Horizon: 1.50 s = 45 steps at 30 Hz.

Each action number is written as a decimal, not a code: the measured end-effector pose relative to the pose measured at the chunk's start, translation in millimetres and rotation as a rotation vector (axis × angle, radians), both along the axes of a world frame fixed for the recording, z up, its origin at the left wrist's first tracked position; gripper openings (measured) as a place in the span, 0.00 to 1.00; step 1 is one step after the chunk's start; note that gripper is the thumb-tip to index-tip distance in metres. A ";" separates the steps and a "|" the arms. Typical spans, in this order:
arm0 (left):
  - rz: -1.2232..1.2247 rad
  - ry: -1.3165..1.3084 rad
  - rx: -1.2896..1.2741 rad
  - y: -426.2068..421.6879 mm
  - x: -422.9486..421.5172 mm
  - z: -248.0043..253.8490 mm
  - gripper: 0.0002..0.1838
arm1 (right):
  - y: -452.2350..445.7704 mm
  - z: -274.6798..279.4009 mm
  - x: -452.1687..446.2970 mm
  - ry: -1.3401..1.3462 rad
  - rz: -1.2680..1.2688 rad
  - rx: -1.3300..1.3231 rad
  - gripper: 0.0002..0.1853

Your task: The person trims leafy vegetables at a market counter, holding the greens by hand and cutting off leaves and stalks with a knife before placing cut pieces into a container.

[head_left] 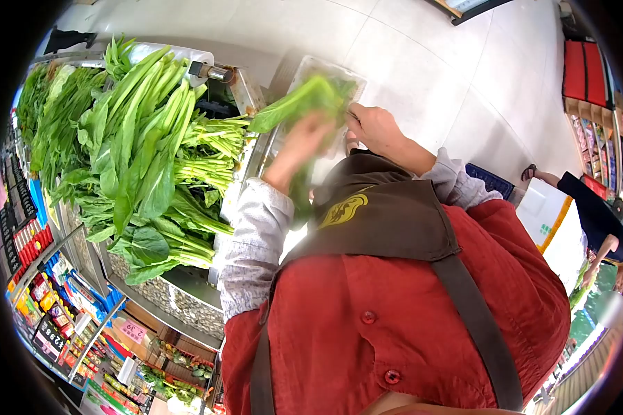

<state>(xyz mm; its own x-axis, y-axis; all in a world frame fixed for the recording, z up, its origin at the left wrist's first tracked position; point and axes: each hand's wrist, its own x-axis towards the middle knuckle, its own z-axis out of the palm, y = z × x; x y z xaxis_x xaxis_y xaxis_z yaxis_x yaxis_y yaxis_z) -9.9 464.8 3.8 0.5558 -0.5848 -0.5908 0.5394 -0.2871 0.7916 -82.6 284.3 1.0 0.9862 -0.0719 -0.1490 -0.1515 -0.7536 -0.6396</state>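
Blurred by motion, my left hand (307,141) is closed round leafy greens (294,104), whose broad leaf points left. My right hand (379,131) is beside them on the right, fingers pinched together; what lies between the fingertips is too small to tell. Beneath both hands a pale translucent container (356,75) stands on the floor, partly hidden by the greens and my hands. To the left, a large heap of long-stemmed leafy vegetables (135,131) covers the display stand, with cut stems facing my left arm.
A clear plastic roll (173,54) lies at the stand's far edge. Shelves of packaged goods (62,304) are at lower left. On the right, another person (595,207) is near a white box (547,221) with yellow tape. Red bags (585,72) stand at upper right.
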 end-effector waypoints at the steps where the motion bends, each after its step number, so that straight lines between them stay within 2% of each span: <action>1: 0.002 -0.003 0.019 -0.9 0.5 -1.8 0.17 | -1.0 -5.2 0.7 0.003 -0.001 0.000 0.10; 4: 0.020 0.019 -0.016 -0.4 3.5 -13.7 0.15 | -1.9 -11.0 5.7 -0.030 0.060 -0.034 0.10; 10: 0.107 0.043 -0.057 -0.6 5.7 -35.6 0.14 | -3.8 -6.9 10.4 0.228 -0.033 -0.006 0.16; 13: 0.086 0.075 -0.013 -4.0 11.4 -32.6 0.14 | -3.2 -13.1 22.7 0.229 -0.031 0.032 0.16; 15: 0.022 0.064 -0.017 -3.5 20.3 -40.8 0.15 | -2.7 -15.6 31.4 0.269 0.016 -0.039 0.16; 17: 0.196 0.141 -0.166 -6.8 39.8 -16.0 0.18 | -5.0 -33.9 14.7 0.245 -0.052 -0.008 0.16; 18: 0.220 0.204 -0.122 -3.5 48.9 -5.2 0.21 | -11.1 -41.8 7.6 0.226 -0.113 0.014 0.16; 23: 0.313 0.316 -0.276 21.5 72.6 -15.6 0.23 | -22.4 -54.7 6.3 0.117 -0.177 0.125 0.16; 25: 0.332 0.432 -0.442 24.6 77.6 -12.9 0.23 | -19.7 -35.4 17.0 0.184 -0.166 0.312 0.19; 26: 0.320 0.434 -0.465 25.9 79.1 -9.7 0.22 | -13.7 -32.3 20.7 0.118 -0.208 0.466 0.18; 27: 0.322 0.433 -0.464 25.8 80.3 -5.0 0.22 | -6.6 -26.4 26.3 0.118 -0.207 0.467 0.18; 29: 0.292 0.438 -0.562 26.4 82.9 4.4 0.23 | 9.3 -8.7 40.7 0.039 -0.243 0.746 0.15; 35: 0.301 0.469 -0.946 42.5 88.1 31.7 0.24 | 43.8 56.5 80.4 -0.212 -0.086 0.814 0.11; 37: 0.287 0.417 -1.010 48.6 87.1 41.7 0.25 | 45.1 70.0 85.5 -0.139 -0.034 0.824 0.12; 41: 0.328 0.345 -0.965 59.4 82.9 49.6 0.26 | 54.8 78.4 85.6 -0.122 -0.034 0.878 0.13; 43: 0.404 0.303 -0.855 63.9 78.8 49.3 0.26 | 62.9 89.8 81.6 -0.133 -0.027 0.895 0.13; 44: 0.352 0.272 -0.845 67.8 80.1 46.9 0.26 | 66.8 96.7 77.6 -0.129 -0.021 0.912 0.15; 45: 0.451 0.199 -0.649 66.9 76.6 48.9 0.23 | 70.3 102.9 76.3 -0.123 -0.016 0.930 0.17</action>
